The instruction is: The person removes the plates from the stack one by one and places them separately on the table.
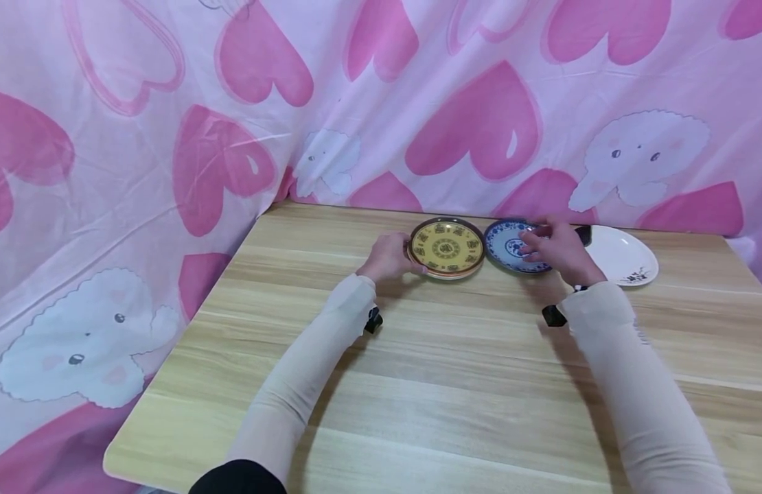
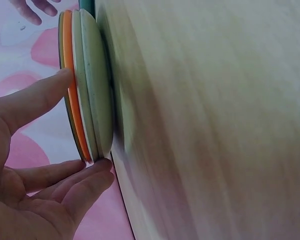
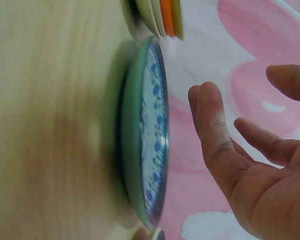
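Observation:
A yellow patterned plate (image 1: pixel 447 247) tops a stack of several plates, with an orange rim (image 2: pixel 73 90) and pale green plates (image 2: pixel 96 85) beneath it. My left hand (image 1: pixel 388 259) grips this stack from its left side, thumb at the near rim and fingertips at the opposite edge. To the right of the stack lies a blue-and-white floral plate (image 1: pixel 507 245) with a green underside (image 3: pixel 132 130). Over its right part hovers my right hand (image 1: pixel 560 248), fingers loosely bent and apart, holding nothing. In the right wrist view a gap shows between those fingers and the plate.
A white plate (image 1: pixel 625 257) with a small dark floral print lies right of the blue one, partly behind the right hand. The plates lie near the far edge of the wooden table (image 1: pixel 418 384). A pink heart-patterned cloth (image 1: pixel 368 103) hangs behind and at the left.

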Demonstrator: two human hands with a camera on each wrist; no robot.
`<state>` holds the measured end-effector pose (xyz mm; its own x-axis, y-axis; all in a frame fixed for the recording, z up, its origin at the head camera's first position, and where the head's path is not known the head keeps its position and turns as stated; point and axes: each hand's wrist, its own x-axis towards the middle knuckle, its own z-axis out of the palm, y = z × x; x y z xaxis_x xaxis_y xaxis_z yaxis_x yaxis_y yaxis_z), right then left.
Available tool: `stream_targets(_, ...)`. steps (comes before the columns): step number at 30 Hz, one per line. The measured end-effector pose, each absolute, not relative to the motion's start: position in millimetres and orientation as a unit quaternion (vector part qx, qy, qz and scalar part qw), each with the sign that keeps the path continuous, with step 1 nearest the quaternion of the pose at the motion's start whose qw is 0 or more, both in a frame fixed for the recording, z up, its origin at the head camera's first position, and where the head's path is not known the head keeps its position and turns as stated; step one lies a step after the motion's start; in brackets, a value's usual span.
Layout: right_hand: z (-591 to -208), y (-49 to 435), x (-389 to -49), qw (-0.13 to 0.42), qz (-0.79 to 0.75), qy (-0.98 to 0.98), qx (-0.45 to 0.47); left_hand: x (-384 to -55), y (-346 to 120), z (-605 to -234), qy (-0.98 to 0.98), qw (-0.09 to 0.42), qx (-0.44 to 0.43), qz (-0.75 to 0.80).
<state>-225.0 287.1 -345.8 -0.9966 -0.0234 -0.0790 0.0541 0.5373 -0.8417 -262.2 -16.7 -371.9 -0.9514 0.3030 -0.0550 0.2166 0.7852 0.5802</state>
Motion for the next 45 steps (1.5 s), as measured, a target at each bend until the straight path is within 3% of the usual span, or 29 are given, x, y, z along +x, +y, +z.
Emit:
stream_targets(27, -367, 241, -236, 0.072, -0.464, 0.883, -0.003, -261, -15, -374, 0.936, 0.085, 0.132, 0.315)
stream_targets(45, -367, 238, -233, 0.046, -0.405, 0.913, -0.029, -258, -16, -371, 0.944, 0.082, 0.148, 0.282)
